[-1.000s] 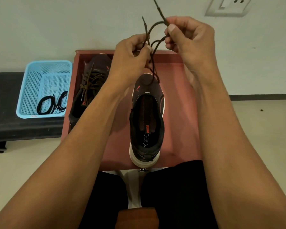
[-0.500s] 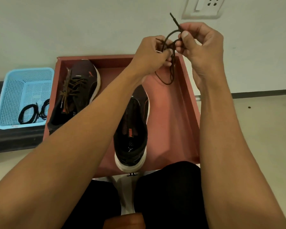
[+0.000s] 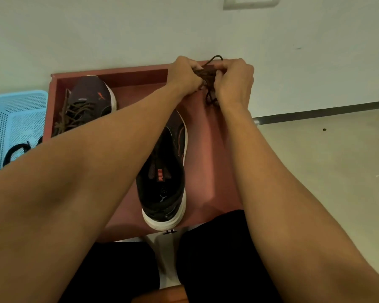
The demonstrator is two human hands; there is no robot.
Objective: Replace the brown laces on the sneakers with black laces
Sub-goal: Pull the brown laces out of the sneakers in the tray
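Here both the left hand [image 3: 187, 73] and right hand [image 3: 234, 80] pinch the bunched brown lace [image 3: 207, 76] between them, with the unlaced sneaker [image 3: 164, 171] below their wrists.

Plain indoor room, likely part of a home.
A painted wall [image 3: 118, 29] carrying a socket plate [image 3: 251, 2] meets a pale tiled floor [image 3: 315, 160] along a dark skirting strip [image 3: 315, 110]; a red wooden tray [image 3: 109, 72] of sneakers [image 3: 164, 189] and a blue plastic basket [image 3: 13, 101] stand by the wall.

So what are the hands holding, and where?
The left hand and right hand both hold the brown lace, bunched up, one on each side.
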